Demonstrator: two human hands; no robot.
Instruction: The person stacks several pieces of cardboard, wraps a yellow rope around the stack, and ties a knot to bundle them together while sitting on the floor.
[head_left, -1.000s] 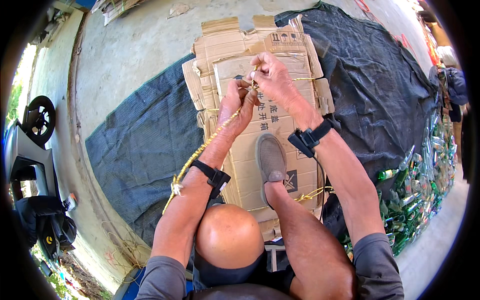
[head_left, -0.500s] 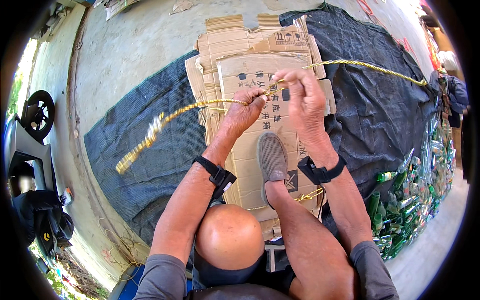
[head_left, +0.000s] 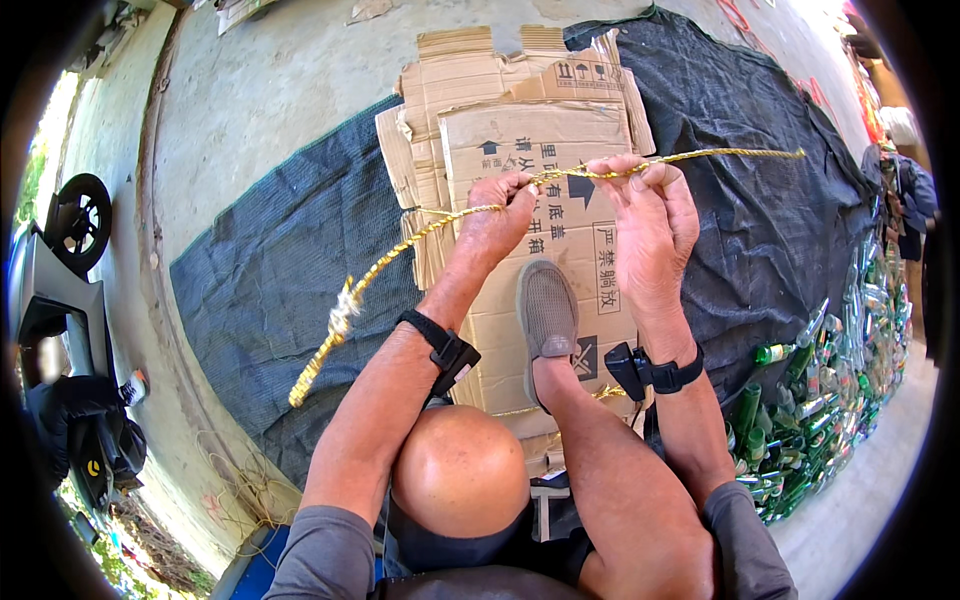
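Note:
A yellow twisted rope point(head_left: 722, 153) runs across both hands above the flattened cardboard point(head_left: 470, 130). My left hand point(head_left: 497, 212) is closed around it, thumb and fingers pinching near the middle. To the left the rope hangs in a curve, with a pale frayed knot point(head_left: 343, 312) close to its thick end. My right hand point(head_left: 648, 215) pinches the rope a short way to the right, and from there the other end sticks out over the dark netting. Between the hands the strands look twisted together. A grey slip-on shoe point(head_left: 547, 308) rests on the cardboard below.
Dark mesh netting point(head_left: 715, 90) lies beneath the cardboard on both sides. Many glass bottles point(head_left: 800, 420) are heaped at the right. A scooter point(head_left: 70, 330) stands at the far left. More yellow rope point(head_left: 610, 392) lies by the foot, and loose cord point(head_left: 245, 500) lies at lower left.
My right hand has moved right and pinches the rope. The rope's right end is drawn inward from the netting's far edge; its left end has swung down and right.

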